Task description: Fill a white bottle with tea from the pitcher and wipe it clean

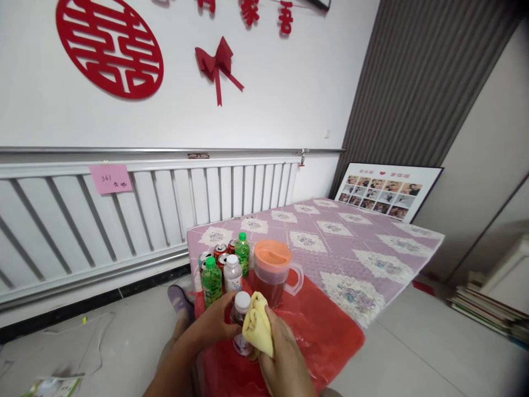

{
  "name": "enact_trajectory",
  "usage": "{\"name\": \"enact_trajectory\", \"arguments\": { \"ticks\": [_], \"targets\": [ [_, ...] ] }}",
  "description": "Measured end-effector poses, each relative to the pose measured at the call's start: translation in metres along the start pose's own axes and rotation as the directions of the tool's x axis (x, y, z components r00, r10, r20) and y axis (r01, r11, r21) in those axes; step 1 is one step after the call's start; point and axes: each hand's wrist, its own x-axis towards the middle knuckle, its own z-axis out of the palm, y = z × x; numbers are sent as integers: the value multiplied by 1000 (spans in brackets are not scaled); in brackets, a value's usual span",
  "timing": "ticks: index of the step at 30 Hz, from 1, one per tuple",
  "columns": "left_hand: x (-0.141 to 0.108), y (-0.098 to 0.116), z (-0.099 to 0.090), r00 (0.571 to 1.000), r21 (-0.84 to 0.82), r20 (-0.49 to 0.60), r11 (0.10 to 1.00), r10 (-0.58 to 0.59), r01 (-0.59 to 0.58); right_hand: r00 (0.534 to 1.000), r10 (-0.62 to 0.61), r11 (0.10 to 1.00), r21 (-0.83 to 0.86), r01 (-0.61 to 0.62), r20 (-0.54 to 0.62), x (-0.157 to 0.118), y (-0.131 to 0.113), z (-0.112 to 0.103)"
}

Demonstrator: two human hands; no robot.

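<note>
My left hand (218,322) is closed round a clear plastic bottle (242,302) with a white cap and a printed label. In my right hand (286,353) is a folded yellow cloth (258,330), which overlaps the bottle's right side; whether it presses on the bottle I cannot tell. Just behind stands a clear pitcher (269,282) with an orange lid, holding dark liquid. To its left are a second white-capped bottle (233,274), two green-capped bottles, one in front (211,282) and one behind (242,255), and several drink cans (220,251).
A red plastic sheet (326,331) covers the near corner of the purple patterned cloth (308,241) on the table. A white radiator (165,204) runs along the wall. A photo board (386,190) leans at the far right, and stacked books (483,309) lie low at the right.
</note>
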Motion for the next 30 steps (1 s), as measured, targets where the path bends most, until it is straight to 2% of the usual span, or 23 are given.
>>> {"name": "enact_trajectory", "arguments": {
  "ticks": [3, 6, 9, 12, 14, 17, 20, 23, 27, 29, 30],
  "targets": [
    [-3, -4, 16, 985, 54, -170, 997, -37, 46, 999, -27, 999, -44, 26, -27, -4, 5, 7],
    [-5, -5, 31, 935, 119, -345, 985, -79, 127, 998, -59, 998, -38, 59, 0, -6, 3, 8],
    [-5, -5, 41, 891, 154, -445, 972, -90, 175, 995, -95, 995, -41, 95, 24, -6, -1, 3],
    [-5, -4, 40, 897, 162, -435, 974, -72, 157, 996, -89, 994, -56, 90, 29, -4, -2, -1],
    [-5, -3, 32, 926, 150, -373, 982, -53, 116, 997, -71, 996, -56, 73, 30, -4, -1, -2],
    [-6, 0, 18, 974, 98, -223, 994, -25, 48, 998, -49, 998, -36, 50, 25, -5, 1, -1],
    [-6, 0, 13, 988, 50, -150, 998, -32, 39, 1000, -13, 1000, 3, 13, 26, -5, 1, 0],
    [-8, -6, 26, 972, 58, -229, 996, -53, 68, 999, 26, 999, 42, -27, 26, -3, -2, -1],
    [-12, -17, 54, 901, 138, -430, 983, -50, 120, 994, 97, 993, 58, -100, 48, 3, -2, -6],
    [-14, -18, 58, 886, 173, -462, 975, -44, 139, 989, 135, 989, 59, -138, 59, 6, -1, -8],
    [-14, -17, 56, 894, 185, -446, 973, -39, 135, 988, 145, 987, 61, -149, 61, 7, 0, -9]
  ]
}}
